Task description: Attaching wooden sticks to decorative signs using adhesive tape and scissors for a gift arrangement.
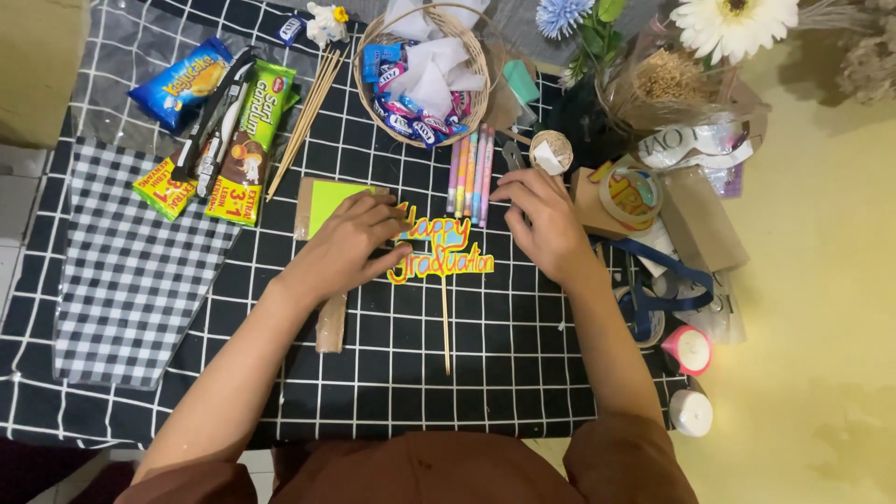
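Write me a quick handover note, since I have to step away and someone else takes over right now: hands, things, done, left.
Left hand: open, fingertips pressing on the lettered topper, which lies flat on the black checked cloth.
Right hand: open, resting on the cloth beside the pens, holding nothing.
Topper's stick points toward the person.
Basket of sweets, snack packets, skewers and tape lie around.
Done: topper already on its stick.
Left: topper not yet placed in anything.
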